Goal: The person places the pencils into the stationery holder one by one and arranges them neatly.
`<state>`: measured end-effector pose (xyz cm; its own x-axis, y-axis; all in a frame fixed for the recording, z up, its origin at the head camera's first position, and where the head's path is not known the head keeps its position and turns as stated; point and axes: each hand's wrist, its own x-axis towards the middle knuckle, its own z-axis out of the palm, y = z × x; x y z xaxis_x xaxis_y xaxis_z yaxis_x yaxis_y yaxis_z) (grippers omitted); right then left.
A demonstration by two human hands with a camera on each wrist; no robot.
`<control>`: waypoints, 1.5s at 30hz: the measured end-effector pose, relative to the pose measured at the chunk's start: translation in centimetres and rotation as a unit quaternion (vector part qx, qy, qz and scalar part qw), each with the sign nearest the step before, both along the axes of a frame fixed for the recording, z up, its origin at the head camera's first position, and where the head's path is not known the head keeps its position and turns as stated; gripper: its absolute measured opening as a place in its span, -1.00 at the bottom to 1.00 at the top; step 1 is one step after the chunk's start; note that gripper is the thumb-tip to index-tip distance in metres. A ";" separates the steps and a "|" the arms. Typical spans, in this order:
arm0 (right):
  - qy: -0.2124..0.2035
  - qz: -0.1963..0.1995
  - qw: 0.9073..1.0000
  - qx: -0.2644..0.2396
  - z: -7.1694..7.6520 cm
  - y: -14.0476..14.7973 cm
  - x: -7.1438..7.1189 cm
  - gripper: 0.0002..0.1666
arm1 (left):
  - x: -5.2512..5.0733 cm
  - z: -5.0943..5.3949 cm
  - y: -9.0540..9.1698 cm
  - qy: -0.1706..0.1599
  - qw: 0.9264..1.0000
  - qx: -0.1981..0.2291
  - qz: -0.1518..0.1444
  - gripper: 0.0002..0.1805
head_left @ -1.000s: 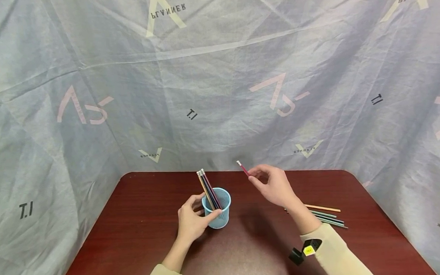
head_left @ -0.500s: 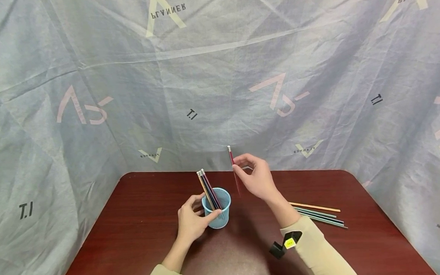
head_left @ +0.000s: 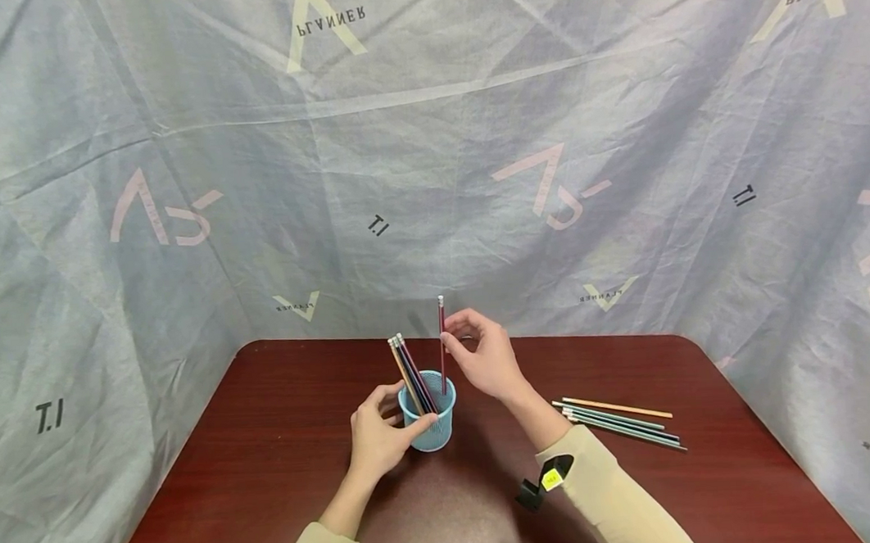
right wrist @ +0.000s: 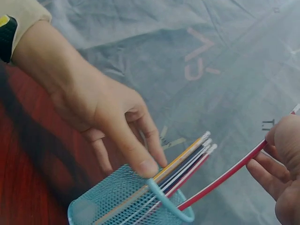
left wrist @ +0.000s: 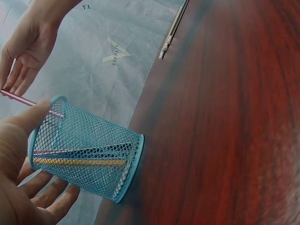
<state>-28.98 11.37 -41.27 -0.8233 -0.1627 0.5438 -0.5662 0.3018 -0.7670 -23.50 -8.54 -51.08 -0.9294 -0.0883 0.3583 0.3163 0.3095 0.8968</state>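
Note:
A light blue mesh cup [head_left: 432, 436] stands upright on the table, several pencils [head_left: 408, 375] leaning to its left side. Around the cup's left side curls the left hand [head_left: 380, 434], its thumb at the rim. The right hand [head_left: 487, 359] pinches a red pencil [head_left: 443, 369] with a white eraser end up; its lower end is inside the cup's mouth. In the left wrist view the red pencil [left wrist: 21, 99] reaches past the rim of the cup [left wrist: 89, 136]. The right wrist view shows the red pencil [right wrist: 225, 177] apart from the pencils [right wrist: 187, 161] in the cup.
Several loose pencils [head_left: 620, 426], one yellow and others green or dark, lie on the right part of the dark red table [head_left: 306, 491]. A grey printed cloth [head_left: 429, 165] hangs behind and beside the table.
The right hand has moved left to the cup. The red pencil has turned from slanted to upright, and its lower end is now in the cup. The left hand and cup have stayed put.

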 end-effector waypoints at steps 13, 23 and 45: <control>-0.008 -0.006 0.997 0.070 -2.5 -0.8 -1.2 -0.91 | 0.1 0.1 -0.1 -0.002 1.000 0.000 0.001 -0.24; -0.025 -0.003 0.992 0.122 -3.2 -1.2 -2.1 -0.91 | 0.0 0.3 0.0 0.000 1.000 0.006 -0.003 -0.23; -0.041 -0.002 0.982 0.184 -4.4 -2.7 -2.7 -0.94 | -0.2 0.0 -0.1 0.001 1.000 0.005 -0.006 -0.24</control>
